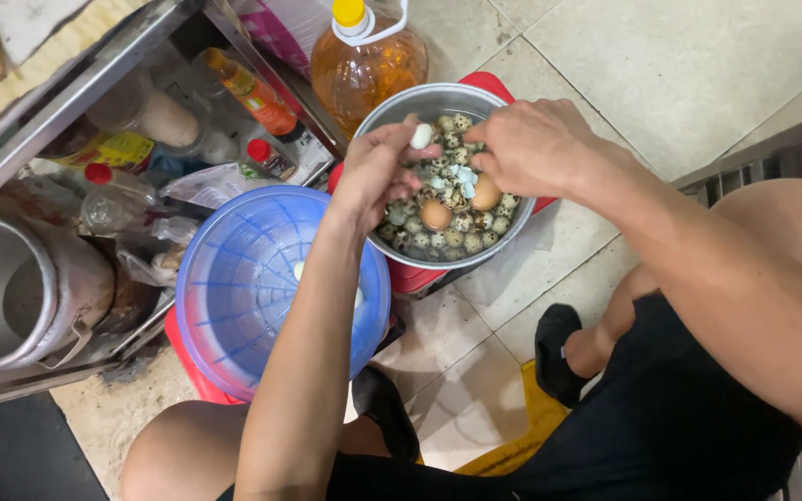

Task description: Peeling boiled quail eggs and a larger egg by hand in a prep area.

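1. Resting in the left hand (375, 172) fingertips, pinched shut: 1 small white egg (421, 136), above the metal bowl (438, 97) rim.
2. Right hand (526, 144) just beside, fingers curled; its hold cannot be told.
3. Blue basket (225, 278) lies nearer the left arm.

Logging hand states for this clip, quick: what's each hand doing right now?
Left hand: closed on a small white peeled egg.
Right hand: fingers curled at the egg, over the metal bowl; grip cannot be told.

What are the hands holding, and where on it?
The left hand pinches a small white peeled egg at its lower end; the right hand touches its side.
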